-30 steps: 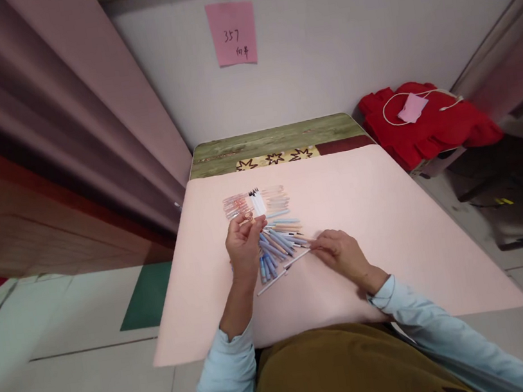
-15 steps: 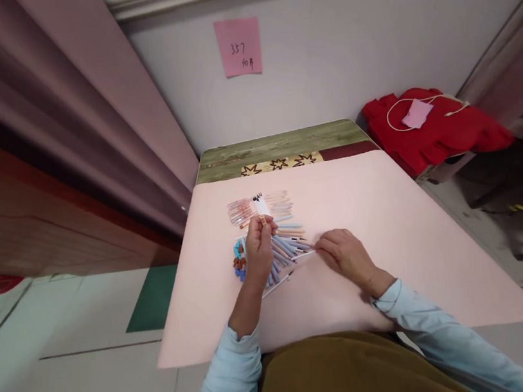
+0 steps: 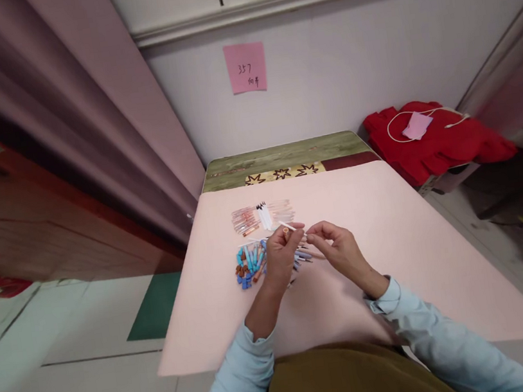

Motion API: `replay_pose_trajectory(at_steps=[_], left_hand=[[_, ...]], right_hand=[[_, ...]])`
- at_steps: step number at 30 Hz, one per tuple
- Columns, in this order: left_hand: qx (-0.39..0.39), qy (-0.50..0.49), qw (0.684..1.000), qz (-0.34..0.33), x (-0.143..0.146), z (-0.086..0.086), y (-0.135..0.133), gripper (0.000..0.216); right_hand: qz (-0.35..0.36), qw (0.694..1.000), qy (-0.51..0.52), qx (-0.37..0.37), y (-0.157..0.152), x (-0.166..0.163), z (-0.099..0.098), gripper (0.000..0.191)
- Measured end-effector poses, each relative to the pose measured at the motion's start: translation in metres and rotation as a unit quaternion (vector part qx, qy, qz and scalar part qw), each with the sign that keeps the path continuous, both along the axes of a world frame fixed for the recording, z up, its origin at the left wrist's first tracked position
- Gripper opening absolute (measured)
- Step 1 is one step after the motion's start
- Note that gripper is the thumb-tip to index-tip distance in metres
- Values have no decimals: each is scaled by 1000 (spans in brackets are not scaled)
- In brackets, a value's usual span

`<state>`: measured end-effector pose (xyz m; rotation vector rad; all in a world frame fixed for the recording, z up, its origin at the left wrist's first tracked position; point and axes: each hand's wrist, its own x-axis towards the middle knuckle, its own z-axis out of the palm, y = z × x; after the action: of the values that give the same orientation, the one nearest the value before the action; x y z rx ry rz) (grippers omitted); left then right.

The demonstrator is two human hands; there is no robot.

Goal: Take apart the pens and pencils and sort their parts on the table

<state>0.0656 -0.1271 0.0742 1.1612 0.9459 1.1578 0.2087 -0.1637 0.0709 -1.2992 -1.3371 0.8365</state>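
Observation:
My left hand [image 3: 280,257] is closed around a small tan pen barrel [image 3: 286,232], its round end showing above the fingers. Close beside it, my right hand [image 3: 339,248] pinches a thin white pen refill [image 3: 287,225], which slants across by the left fingertips. Whether the refill touches the barrel I cannot tell. Under and around the hands lies a pile of blue pen barrels [image 3: 253,257], partly hidden by my left hand, with several blue and brown caps [image 3: 244,281] at its left. Dark-tipped refills [image 3: 303,257] stick out on the right.
Farther back are a row of clear pinkish pen parts [image 3: 244,219], white refills with black tips [image 3: 264,217] and pale clear pieces [image 3: 283,210]. A pink sheet [image 3: 398,267] covers the table. Red cloth with a white cable [image 3: 391,129] lies at the right.
My right hand has lifted the white refill from beside the pile and brought it up to my left hand. The left hand has shifted right, uncovering more blue barrels. The view has tilted slightly upward.

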Motion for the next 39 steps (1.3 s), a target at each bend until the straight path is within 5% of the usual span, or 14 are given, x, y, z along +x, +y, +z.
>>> replay_pose_trajectory(at_steps=[6,10,15,20,27,39], left_hand=[[15,30,995,95,-25,-4,13,26],[-1,20,991,133,-42,-11,24,26],[-12,12,988,150,-44,-17,24,31],[-31,11,987,159,-46,-21,23,31],[-23,-36,986,164,-37,-20,28,35],[-6,-38,987,156,-31,-12,33,34]], right_hand=[[-24,991,-133,11,4,19,-20,23],[-18,945,-327,-25,-5,33,-48,14],[3,910,-415,1,-15,31,-65,13],[-45,943,-330,1,-19,34,-60,17],[-55,992,-110,21,-14,20,-23,24],[-53,991,-111,47,-5,10,-15,20]])
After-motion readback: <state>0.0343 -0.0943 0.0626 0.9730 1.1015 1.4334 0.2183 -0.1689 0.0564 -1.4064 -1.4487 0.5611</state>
